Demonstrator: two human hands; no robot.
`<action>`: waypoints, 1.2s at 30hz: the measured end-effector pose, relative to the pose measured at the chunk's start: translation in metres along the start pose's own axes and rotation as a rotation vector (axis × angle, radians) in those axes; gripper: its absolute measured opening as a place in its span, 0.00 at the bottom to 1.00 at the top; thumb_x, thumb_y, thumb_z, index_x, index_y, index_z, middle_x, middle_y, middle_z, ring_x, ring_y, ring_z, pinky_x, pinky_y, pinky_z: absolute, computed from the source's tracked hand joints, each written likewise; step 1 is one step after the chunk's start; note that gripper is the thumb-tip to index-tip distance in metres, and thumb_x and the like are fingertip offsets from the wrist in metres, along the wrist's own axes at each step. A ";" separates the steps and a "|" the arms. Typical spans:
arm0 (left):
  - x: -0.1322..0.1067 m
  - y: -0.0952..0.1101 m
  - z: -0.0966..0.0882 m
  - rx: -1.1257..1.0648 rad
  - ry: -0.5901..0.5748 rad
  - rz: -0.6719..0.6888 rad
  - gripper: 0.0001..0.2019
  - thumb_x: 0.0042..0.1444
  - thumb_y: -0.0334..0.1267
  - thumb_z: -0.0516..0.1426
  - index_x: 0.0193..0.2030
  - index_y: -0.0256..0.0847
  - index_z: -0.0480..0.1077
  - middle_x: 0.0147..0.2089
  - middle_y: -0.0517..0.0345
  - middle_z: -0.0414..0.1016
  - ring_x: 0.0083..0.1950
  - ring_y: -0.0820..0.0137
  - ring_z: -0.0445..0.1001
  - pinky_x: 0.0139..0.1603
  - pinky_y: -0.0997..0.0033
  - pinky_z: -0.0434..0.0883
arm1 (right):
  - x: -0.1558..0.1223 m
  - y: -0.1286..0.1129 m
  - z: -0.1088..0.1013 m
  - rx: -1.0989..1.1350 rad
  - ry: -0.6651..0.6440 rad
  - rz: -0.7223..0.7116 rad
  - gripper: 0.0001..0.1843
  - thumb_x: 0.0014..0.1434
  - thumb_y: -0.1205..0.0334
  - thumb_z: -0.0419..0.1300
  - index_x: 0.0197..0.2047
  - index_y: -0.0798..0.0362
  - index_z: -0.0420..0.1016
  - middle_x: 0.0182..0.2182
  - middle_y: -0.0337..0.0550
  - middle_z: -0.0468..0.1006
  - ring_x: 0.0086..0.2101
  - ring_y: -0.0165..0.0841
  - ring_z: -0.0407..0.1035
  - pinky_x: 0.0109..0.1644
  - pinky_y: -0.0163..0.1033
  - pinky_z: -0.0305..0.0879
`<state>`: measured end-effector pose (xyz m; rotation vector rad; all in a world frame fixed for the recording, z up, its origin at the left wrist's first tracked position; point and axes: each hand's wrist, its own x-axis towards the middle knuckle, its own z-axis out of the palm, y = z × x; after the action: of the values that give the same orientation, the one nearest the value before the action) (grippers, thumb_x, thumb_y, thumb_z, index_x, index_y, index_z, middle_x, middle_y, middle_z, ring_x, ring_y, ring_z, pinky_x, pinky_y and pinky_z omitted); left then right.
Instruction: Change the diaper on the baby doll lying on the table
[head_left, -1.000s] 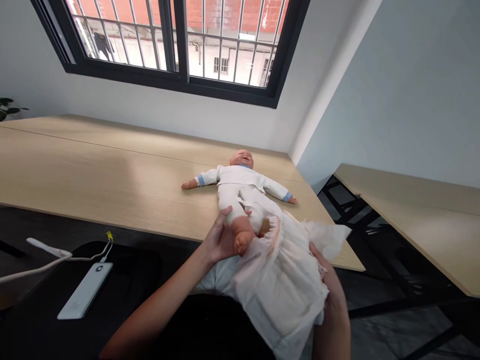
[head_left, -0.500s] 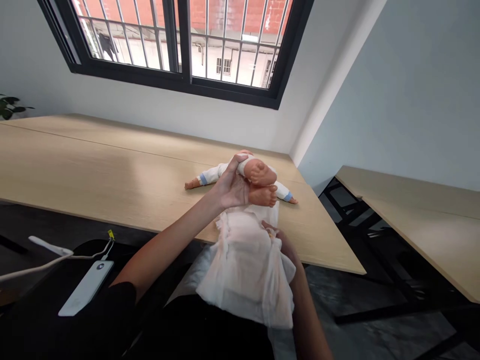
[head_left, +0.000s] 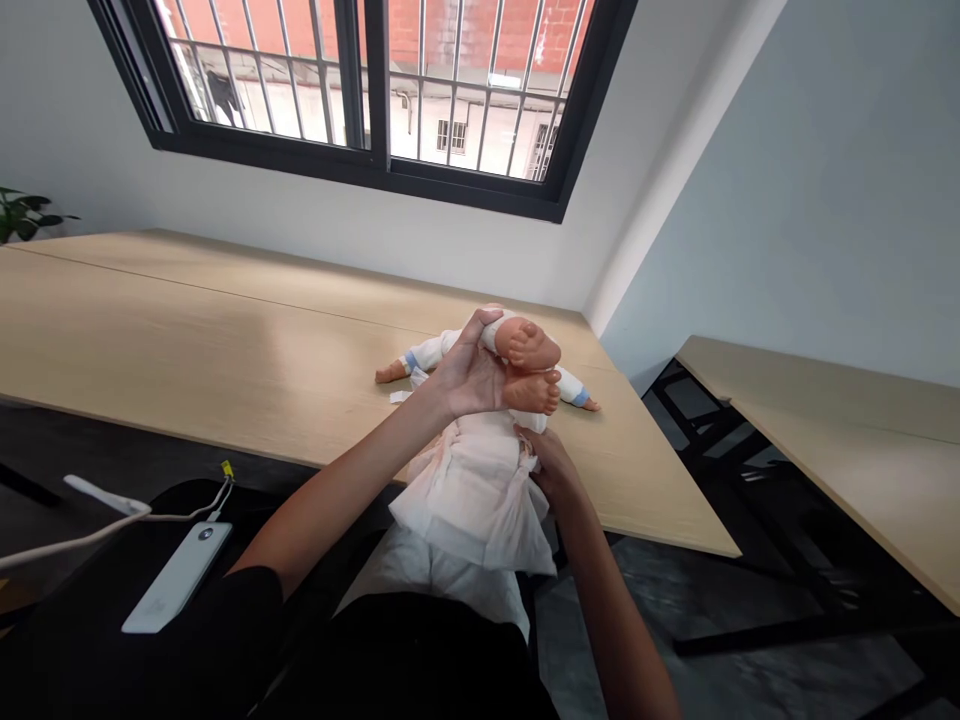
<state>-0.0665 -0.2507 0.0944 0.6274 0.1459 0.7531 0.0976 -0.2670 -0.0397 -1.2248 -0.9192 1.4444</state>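
With 12 o'clock straight ahead of the person, a white power bank (head_left: 176,578) and its white cable (head_left: 75,535) lie at 10 o'clock on a black surface (head_left: 184,505), below the near edge of the pale wooden counter (head_left: 225,330). At 12 o'clock, the left hand (head_left: 469,378) is clamped around the ankles of a baby doll (head_left: 431,352), lifting both legs so the soles face up. The doll lies on its back near the counter's front edge, head away, in a white outfit with blue cuffs. A white disposable diaper (head_left: 469,495) sits under its hips and hangs past the edge toward 6 o'clock. At 1 o'clock, the right hand (head_left: 547,465) pinches the diaper's edge, thumb and fingers together. The step in hand looks like settling the diaper beneath the raised legs; the next move seems to call for smoothing it flat under the hips.
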 end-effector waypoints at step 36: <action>-0.020 -0.019 -0.036 -0.056 -0.013 -0.137 0.29 0.63 0.56 0.44 0.39 0.30 0.73 0.34 0.41 0.78 0.43 0.56 0.79 0.52 0.55 0.75 | 0.012 0.018 0.000 -0.899 0.309 -0.555 0.19 0.61 0.53 0.53 0.41 0.61 0.77 0.42 0.50 0.74 0.44 0.27 0.65 0.51 0.32 0.59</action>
<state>-0.0820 -0.2574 0.0529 0.5629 0.1539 0.6189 0.0939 -0.2596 -0.0597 -1.5798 -1.6009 0.3541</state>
